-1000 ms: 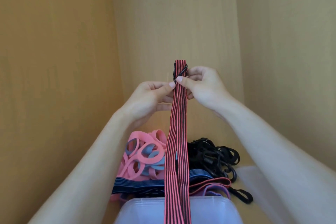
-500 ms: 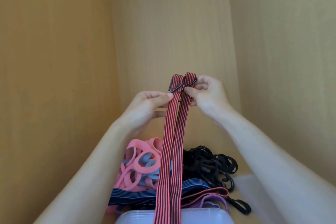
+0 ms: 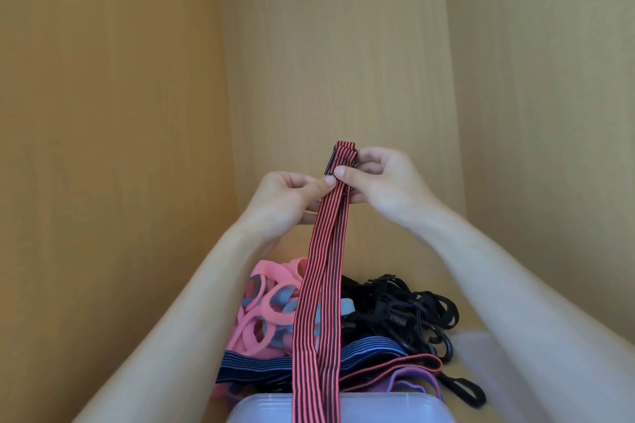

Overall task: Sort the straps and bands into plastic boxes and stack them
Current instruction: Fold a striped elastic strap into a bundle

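Note:
A long pink-and-black striped strap (image 3: 321,302) hangs doubled from both hands down over a clear plastic box (image 3: 268,410) at the bottom edge. My left hand (image 3: 285,203) pinches the strap just below its top with thumb and fingers. My right hand (image 3: 385,182) pinches the folded top end, where a black buckle shows. Below lie pink and blue loop bands (image 3: 268,306), black hook straps (image 3: 395,312), a dark blue striped band (image 3: 254,364) and a red and purple band (image 3: 405,374).
Wooden walls enclose the space: a left wall (image 3: 103,148), a back wall (image 3: 336,45) and a right wall (image 3: 549,113). The pile lies on the wooden shelf floor (image 3: 470,323). Another clear plastic piece (image 3: 477,350) lies at the right under my forearm.
The two strap ends, held side by side half a second ago, are now laid together into one folded top. Both hands stay raised at about the same place.

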Demonstrator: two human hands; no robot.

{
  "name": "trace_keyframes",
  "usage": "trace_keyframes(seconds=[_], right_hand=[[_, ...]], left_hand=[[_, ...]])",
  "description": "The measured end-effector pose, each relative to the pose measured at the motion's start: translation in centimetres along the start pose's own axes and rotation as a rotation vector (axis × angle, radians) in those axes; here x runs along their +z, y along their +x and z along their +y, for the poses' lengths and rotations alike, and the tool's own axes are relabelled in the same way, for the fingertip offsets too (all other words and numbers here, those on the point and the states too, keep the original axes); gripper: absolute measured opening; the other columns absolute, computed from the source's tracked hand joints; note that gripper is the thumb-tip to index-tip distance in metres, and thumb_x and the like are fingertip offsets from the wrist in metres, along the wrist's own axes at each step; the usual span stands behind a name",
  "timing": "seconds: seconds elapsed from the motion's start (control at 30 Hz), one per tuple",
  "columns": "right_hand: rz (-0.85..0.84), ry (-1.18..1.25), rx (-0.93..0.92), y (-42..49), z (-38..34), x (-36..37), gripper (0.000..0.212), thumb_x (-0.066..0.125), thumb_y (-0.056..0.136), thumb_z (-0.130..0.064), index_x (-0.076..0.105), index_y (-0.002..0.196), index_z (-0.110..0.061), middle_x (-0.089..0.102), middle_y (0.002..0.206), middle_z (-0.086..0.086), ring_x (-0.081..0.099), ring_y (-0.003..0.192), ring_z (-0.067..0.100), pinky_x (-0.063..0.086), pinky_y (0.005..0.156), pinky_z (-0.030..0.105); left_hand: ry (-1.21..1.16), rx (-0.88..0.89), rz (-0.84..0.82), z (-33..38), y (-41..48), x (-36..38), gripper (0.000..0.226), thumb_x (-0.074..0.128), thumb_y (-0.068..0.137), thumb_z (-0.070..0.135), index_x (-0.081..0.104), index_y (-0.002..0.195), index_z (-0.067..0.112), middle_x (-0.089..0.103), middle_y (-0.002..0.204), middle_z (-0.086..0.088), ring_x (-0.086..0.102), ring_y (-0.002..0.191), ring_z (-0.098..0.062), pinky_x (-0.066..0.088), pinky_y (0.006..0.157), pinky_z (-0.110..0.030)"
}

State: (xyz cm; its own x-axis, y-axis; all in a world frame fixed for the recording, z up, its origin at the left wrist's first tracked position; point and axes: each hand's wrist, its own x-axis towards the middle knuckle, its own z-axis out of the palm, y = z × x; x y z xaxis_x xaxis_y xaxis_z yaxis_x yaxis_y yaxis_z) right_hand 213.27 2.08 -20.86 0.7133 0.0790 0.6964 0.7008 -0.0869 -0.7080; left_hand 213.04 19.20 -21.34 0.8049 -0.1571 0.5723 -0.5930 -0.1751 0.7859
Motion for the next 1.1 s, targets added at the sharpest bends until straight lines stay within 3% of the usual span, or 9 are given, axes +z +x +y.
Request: trace_keyframes(seconds=[0.17, 0.27, 0.33, 0.43, 0.53, 0.63, 0.73, 0.93, 1.1], right_hand=[[0.08, -0.058, -0.01, 0.21, 0.27, -0.16, 0.008, 0.068, 0.095, -0.014, 0.072, 0.102, -0.012, 0.076, 0.098, 0.008, 0.073, 0.096, 0.022, 0.056, 0.093, 0.039], [0.063, -0.049, -0.025, 0.33, 0.36, -0.37, 0.008, 0.066, 0.097, -0.015, 0.072, 0.1, -0.015, 0.077, 0.096, 0.003, 0.073, 0.089, 0.012, 0.057, 0.082, 0.028], [0.053, -0.03, -0.033, 0.32, 0.27, -0.19, 0.009, 0.064, 0.098, -0.016, 0.072, 0.097, -0.019, 0.078, 0.091, -0.002, 0.072, 0.081, 0.006, 0.058, 0.073, 0.023], [0.062, 0.004, -0.053, 0.4, 0.13, -0.1, 0.013, 0.063, 0.098, -0.016, 0.072, 0.09, -0.021, 0.078, 0.083, -0.004, 0.072, 0.077, 0.008, 0.058, 0.074, 0.027], [0.063, 0.012, -0.081, 0.42, 0.15, -0.09, 0.013, 0.065, 0.097, -0.016, 0.073, 0.089, -0.021, 0.078, 0.085, -0.002, 0.072, 0.08, 0.009, 0.059, 0.081, 0.031], [0.064, -0.022, -0.119, 0.38, 0.3, 0.03, 0.013, 0.068, 0.095, -0.02, 0.074, 0.087, -0.028, 0.077, 0.082, -0.014, 0.067, 0.075, -0.004, 0.054, 0.079, 0.02], [0.065, -0.056, -0.143, 0.35, 0.33, -0.07, 0.014, 0.069, 0.094, -0.022, 0.074, 0.085, -0.031, 0.074, 0.076, -0.022, 0.063, 0.07, -0.011, 0.045, 0.07, 0.007], [0.093, -0.093, -0.21, 0.3, -0.24, -0.17, 0.03, 0.072, 0.088, -0.001, 0.067, 0.101, -0.027, 0.072, 0.098, 0.003, 0.064, 0.082, 0.008, 0.054, 0.079, 0.019], [0.157, -0.182, -0.249, 0.29, -0.6, -0.55, 0.026, 0.078, 0.084, -0.005, 0.068, 0.092, -0.028, 0.072, 0.087, -0.009, 0.066, 0.078, 0.003, 0.048, 0.071, 0.01]], left_hand=[[-0.085, -0.008, -0.163, -0.1, -0.21, -0.12, 0.02, 0.062, 0.097, 0.008, 0.073, 0.109, -0.003, 0.076, 0.106, -0.018, 0.073, 0.09, -0.024, 0.06, 0.078, -0.031], [-0.092, 0.017, -0.088, -0.04, -0.31, 0.15, 0.018, 0.067, 0.091, 0.0, 0.073, 0.107, -0.004, 0.076, 0.101, -0.017, 0.074, 0.086, -0.021, 0.06, 0.074, -0.028], [-0.084, 0.03, -0.009, 0.09, -0.35, 0.2, 0.013, 0.072, 0.088, 0.001, 0.074, 0.101, 0.001, 0.077, 0.094, -0.015, 0.074, 0.08, -0.019, 0.06, 0.069, -0.026], [-0.111, 0.019, 0.059, 0.18, -0.12, -0.04, 0.024, 0.077, 0.084, 0.004, 0.066, 0.106, 0.003, 0.076, 0.094, -0.019, 0.072, 0.075, -0.022, 0.059, 0.065, -0.028], [-0.079, -0.029, -0.103, 0.17, -0.05, -0.08, 0.024, 0.068, 0.094, 0.017, 0.066, 0.114, 0.004, 0.076, 0.103, -0.018, 0.072, 0.083, -0.023, 0.06, 0.076, -0.032], [-0.02, -0.061, -0.252, -0.09, -0.16, 0.16, 0.03, 0.055, 0.102, 0.024, 0.068, 0.11, -0.002, 0.076, 0.103, -0.018, 0.074, 0.091, -0.025, 0.061, 0.081, -0.033], [0.021, -0.05, -0.218, -0.03, -0.27, 0.17, 0.032, 0.056, 0.102, 0.022, 0.067, 0.103, -0.007, 0.077, 0.094, -0.018, 0.075, 0.083, -0.022, 0.061, 0.073, -0.029], [0.122, -0.032, -0.189, 0.09, -0.39, 0.27, 0.024, 0.055, 0.103, 0.019, 0.062, 0.086, 0.004, 0.076, 0.079, -0.013, 0.073, 0.073, -0.021, 0.061, 0.071, -0.033], [0.062, -0.025, -0.213, 0.32, -0.53, 0.35, 0.024, 0.051, 0.105, 0.016, 0.053, 0.082, 0.011, 0.075, 0.082, -0.015, 0.075, 0.079, -0.027, 0.06, 0.066, -0.032]])
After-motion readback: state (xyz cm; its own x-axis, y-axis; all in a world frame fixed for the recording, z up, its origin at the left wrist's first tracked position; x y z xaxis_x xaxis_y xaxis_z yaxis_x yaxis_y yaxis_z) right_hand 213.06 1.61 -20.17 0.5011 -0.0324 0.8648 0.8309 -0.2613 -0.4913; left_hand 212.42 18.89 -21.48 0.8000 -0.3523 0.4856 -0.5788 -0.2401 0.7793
